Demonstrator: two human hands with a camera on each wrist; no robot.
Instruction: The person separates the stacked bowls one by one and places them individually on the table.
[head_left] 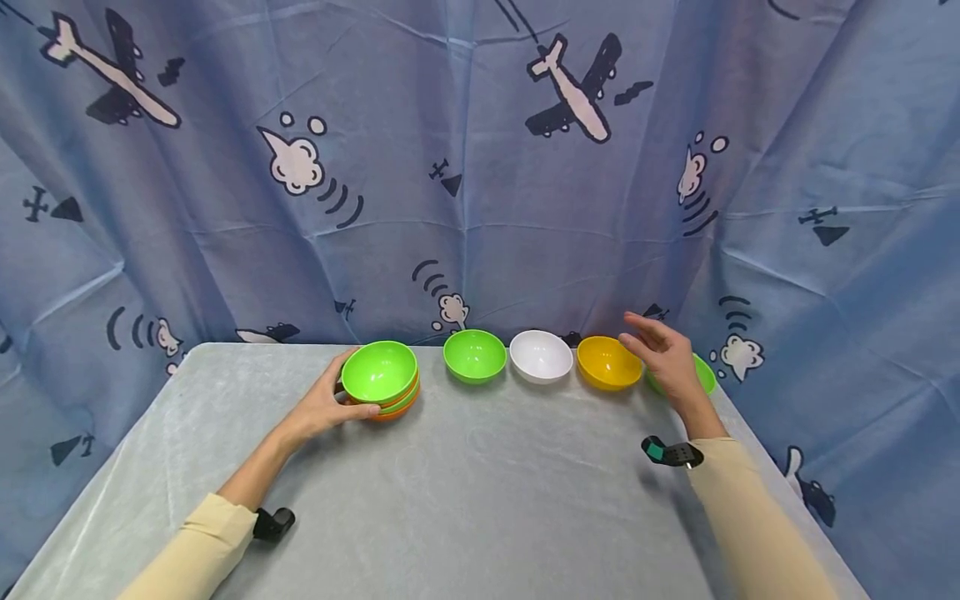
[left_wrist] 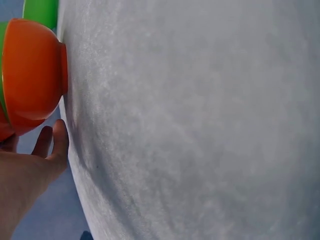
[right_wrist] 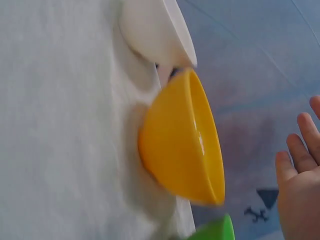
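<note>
At the table's left far side stands a stack of green and orange bowls (head_left: pixel 380 372), a green one on top. My left hand (head_left: pixel 330 407) holds this stack from its left side, thumb in front and the other fingers partly hidden behind. In the left wrist view the lowest orange bowl (left_wrist: pixel 32 75) shows beside the fingers. My right hand (head_left: pixel 667 362) hovers with extended fingers between the yellow bowl (head_left: pixel 608 364) and a green bowl (head_left: pixel 705 376), partly covering the green one. In the right wrist view the hand (right_wrist: pixel 302 190) is apart from the yellow bowl.
Another green bowl (head_left: pixel 475 357) and a white bowl (head_left: pixel 541 357) stand in the row along the far edge of the grey-covered table (head_left: pixel 480 500). A blue curtain (head_left: pixel 390 100) with printed airplanes hangs right behind it.
</note>
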